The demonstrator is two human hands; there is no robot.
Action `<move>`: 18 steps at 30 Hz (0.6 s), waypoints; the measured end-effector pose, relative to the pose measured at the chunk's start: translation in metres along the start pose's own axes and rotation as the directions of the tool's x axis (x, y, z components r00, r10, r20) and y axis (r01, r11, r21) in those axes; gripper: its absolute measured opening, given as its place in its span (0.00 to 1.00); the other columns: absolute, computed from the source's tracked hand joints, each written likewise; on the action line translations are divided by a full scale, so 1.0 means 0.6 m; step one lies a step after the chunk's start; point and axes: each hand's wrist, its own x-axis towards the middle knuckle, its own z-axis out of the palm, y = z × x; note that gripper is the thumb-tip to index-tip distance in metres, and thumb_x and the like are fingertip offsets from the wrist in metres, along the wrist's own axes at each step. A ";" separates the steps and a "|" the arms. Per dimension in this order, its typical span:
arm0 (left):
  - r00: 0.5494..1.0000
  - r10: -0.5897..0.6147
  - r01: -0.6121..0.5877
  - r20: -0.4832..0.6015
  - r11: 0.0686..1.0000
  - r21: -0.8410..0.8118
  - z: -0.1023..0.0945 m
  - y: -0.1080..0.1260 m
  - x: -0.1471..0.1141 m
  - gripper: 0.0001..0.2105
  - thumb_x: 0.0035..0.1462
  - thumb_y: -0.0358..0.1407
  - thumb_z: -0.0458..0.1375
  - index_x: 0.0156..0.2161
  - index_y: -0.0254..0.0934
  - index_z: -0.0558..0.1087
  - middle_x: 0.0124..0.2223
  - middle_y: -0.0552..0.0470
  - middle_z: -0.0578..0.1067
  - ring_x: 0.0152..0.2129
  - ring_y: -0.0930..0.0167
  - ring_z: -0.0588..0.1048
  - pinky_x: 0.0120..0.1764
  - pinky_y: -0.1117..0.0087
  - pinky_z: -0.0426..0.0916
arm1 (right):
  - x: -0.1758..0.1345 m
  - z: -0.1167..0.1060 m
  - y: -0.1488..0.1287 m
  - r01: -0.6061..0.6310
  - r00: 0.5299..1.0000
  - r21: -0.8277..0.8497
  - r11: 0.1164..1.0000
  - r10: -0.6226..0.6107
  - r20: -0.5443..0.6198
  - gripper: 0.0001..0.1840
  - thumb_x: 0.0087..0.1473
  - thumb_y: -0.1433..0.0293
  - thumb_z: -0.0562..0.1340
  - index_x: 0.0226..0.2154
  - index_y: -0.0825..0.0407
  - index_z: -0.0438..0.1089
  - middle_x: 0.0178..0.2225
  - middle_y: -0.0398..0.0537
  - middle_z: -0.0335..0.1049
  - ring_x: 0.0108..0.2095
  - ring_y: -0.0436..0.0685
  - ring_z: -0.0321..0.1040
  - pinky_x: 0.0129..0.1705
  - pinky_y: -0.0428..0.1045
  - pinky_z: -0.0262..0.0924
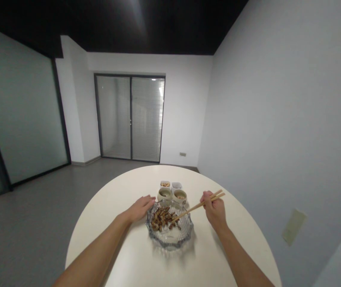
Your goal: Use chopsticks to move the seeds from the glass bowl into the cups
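Observation:
My right hand [215, 209] is closed around a pair of wooden chopsticks [198, 205]. Their tips reach into a clear scalloped glass bowl [170, 242], among the striped brown seeds [162, 218], which look like sunflower seeds. Whether the tips grip a seed is too small to tell. My left hand [142, 207] lies on the table at the bowl's left rim, fingers stretched out and holding nothing. Just behind the bowl stand two small round cups, the left cup [164, 195] and the right cup [180, 196], each with a little something inside.
Behind the cups sit a small white dish of pale nuts [165, 184] and another small white dish [176, 185]. Everything stands on a round cream table [122, 255]. A white wall [278, 119] runs close along the right side.

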 end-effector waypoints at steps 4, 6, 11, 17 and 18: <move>1.000 -0.007 0.007 -0.002 1.000 0.000 0.000 -0.002 0.000 0.35 0.70 0.63 0.42 0.62 0.42 0.76 0.68 0.47 0.71 0.68 0.52 0.62 0.71 0.50 0.49 | 0.002 -0.005 0.003 0.007 1.000 -0.013 1.000 -0.007 -0.007 0.40 0.62 0.35 0.53 0.18 0.49 0.69 0.12 0.41 0.58 0.14 0.51 0.57 0.17 0.46 0.51; 1.000 0.003 -0.003 0.000 1.000 0.002 0.001 -0.002 0.000 0.35 0.70 0.63 0.41 0.62 0.42 0.76 0.68 0.47 0.71 0.68 0.52 0.62 0.71 0.51 0.50 | 0.002 -0.006 0.005 0.001 1.000 -0.004 1.000 -0.001 -0.014 0.40 0.61 0.35 0.53 0.18 0.49 0.68 0.12 0.41 0.58 0.14 0.51 0.57 0.16 0.46 0.51; 1.000 0.015 -0.015 0.010 1.000 0.013 0.000 0.001 0.001 0.35 0.70 0.62 0.40 0.62 0.42 0.76 0.68 0.48 0.71 0.68 0.52 0.62 0.71 0.51 0.50 | 0.001 -0.004 0.004 -0.014 1.000 0.026 1.000 0.014 0.000 0.39 0.60 0.34 0.55 0.18 0.49 0.68 0.12 0.41 0.57 0.14 0.51 0.56 0.16 0.46 0.50; 1.000 0.005 -0.005 0.006 1.000 -0.001 -0.001 0.004 -0.001 0.35 0.70 0.63 0.41 0.62 0.43 0.76 0.68 0.48 0.71 0.68 0.52 0.61 0.71 0.52 0.50 | 0.000 -0.002 0.001 -0.025 1.000 0.043 0.999 0.024 0.014 0.40 0.59 0.34 0.55 0.18 0.50 0.69 0.11 0.41 0.58 0.13 0.51 0.57 0.15 0.45 0.50; 1.000 0.006 -0.006 0.003 1.000 -0.005 -0.001 0.004 -0.001 0.35 0.70 0.62 0.42 0.63 0.42 0.76 0.68 0.48 0.71 0.68 0.52 0.62 0.71 0.52 0.50 | 0.000 -0.002 0.001 -0.027 1.000 0.047 0.999 0.026 0.015 0.40 0.58 0.33 0.55 0.18 0.50 0.69 0.11 0.41 0.58 0.13 0.51 0.57 0.15 0.45 0.50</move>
